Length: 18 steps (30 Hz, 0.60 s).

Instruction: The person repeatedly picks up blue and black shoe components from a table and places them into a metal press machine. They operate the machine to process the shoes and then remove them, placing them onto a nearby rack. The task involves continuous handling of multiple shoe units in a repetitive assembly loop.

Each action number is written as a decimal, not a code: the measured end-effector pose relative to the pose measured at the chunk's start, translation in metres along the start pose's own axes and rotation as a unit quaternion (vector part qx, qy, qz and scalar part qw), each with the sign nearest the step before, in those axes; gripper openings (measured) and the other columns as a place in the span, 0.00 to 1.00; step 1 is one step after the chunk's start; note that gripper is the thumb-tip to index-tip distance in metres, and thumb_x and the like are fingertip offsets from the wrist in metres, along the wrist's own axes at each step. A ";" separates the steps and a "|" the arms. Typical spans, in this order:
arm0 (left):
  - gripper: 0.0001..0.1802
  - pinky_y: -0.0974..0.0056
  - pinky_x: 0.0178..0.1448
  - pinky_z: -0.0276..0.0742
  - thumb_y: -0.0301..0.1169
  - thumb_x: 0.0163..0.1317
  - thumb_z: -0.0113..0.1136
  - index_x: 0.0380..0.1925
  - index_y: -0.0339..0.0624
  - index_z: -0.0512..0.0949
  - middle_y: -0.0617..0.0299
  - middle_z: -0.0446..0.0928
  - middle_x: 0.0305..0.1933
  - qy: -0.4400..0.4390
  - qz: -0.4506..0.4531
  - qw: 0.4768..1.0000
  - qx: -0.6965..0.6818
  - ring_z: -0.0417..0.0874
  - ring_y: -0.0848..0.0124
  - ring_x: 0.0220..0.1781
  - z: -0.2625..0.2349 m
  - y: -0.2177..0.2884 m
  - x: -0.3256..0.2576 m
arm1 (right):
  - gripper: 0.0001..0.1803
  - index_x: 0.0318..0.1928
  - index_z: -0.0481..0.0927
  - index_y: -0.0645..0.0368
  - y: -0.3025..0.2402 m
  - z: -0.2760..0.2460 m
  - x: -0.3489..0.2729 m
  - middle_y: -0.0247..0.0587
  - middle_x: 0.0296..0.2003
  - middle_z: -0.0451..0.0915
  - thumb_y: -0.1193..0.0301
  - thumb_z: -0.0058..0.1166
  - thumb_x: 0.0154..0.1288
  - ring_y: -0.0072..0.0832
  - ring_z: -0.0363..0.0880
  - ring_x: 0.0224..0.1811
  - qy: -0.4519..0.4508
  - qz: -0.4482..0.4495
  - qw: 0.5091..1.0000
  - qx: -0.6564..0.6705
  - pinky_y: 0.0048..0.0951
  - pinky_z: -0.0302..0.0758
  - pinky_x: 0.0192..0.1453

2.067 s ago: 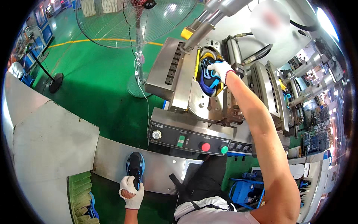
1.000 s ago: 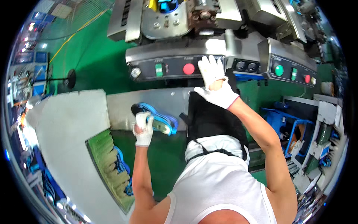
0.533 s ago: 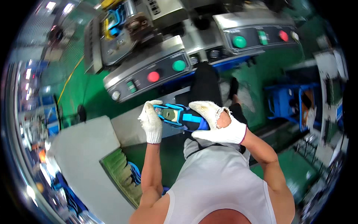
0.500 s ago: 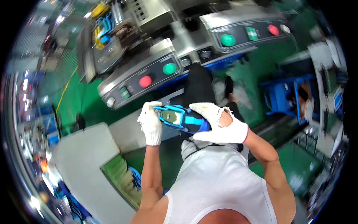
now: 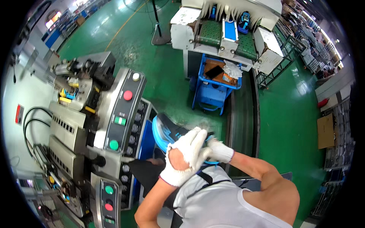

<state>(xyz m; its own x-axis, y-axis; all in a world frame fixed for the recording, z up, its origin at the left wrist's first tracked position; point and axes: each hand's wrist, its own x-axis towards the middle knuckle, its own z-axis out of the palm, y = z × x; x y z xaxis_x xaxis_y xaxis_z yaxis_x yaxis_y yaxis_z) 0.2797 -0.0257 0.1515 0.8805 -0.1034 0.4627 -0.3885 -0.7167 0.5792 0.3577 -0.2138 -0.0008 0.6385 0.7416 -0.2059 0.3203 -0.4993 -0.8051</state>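
Between my hands a black and blue sneaker (image 5: 164, 129) is held in front of my waist, its rounded black toe pointing to the upper left. My left hand (image 5: 186, 156), in a white knit glove torn so that skin shows, lies across the shoe's near side with its fingers closed against it. From the right, my right hand (image 5: 220, 150), also gloved in white, grips the shoe's rear end; its fingertips are partly hidden behind the left hand. Most of the shoe's middle is covered by the gloves.
To the left stands a machine with an upper control panel (image 5: 121, 110) and a lower control panel (image 5: 108, 201). Ahead, a blue cart (image 5: 213, 99) carries a dark flat object and white gloves. Behind it, a conveyor machine (image 5: 209, 35) has another sneaker (image 5: 243, 22) on it.
My view has swung to the right, bringing the machine to my left and the cart and conveyor ahead. The shoe has turned toe-forward, and my left hand has shifted onto its near side.
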 end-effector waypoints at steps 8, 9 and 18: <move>0.30 0.57 0.49 0.88 0.25 0.60 0.76 0.62 0.34 0.78 0.41 0.79 0.64 -0.016 -0.143 0.990 0.005 0.87 0.50 0.55 0.025 -0.052 -0.054 | 0.27 0.60 0.84 0.62 -0.023 -0.212 0.113 0.37 0.39 0.87 0.59 0.74 0.68 0.16 0.77 0.26 0.306 0.143 0.895 0.291 0.27 0.74 0.27; 0.29 0.59 0.47 0.88 0.24 0.60 0.75 0.62 0.35 0.78 0.42 0.79 0.64 -0.031 -0.180 0.983 0.009 0.87 0.53 0.53 0.031 -0.059 -0.069 | 0.23 0.56 0.87 0.58 -0.018 -0.241 0.142 0.36 0.34 0.85 0.56 0.72 0.68 0.18 0.76 0.25 0.337 0.090 0.907 0.236 0.29 0.74 0.29; 0.25 0.54 0.49 0.88 0.29 0.65 0.74 0.60 0.37 0.79 0.41 0.80 0.59 -0.009 -0.373 0.927 -0.039 0.87 0.47 0.51 0.047 -0.085 -0.148 | 0.24 0.45 0.90 0.59 0.054 -0.463 0.399 0.50 0.45 0.89 0.51 0.71 0.59 0.38 0.88 0.48 0.450 0.115 0.875 -0.140 0.47 0.85 0.42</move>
<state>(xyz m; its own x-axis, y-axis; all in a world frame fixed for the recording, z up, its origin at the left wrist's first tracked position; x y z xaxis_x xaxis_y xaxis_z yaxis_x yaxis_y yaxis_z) 0.1954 0.0181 0.0029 0.9163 0.3886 -0.0967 0.3120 -0.5415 0.7807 0.9538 -0.1531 0.1310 0.9607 0.0167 0.2771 0.1884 -0.7724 -0.6065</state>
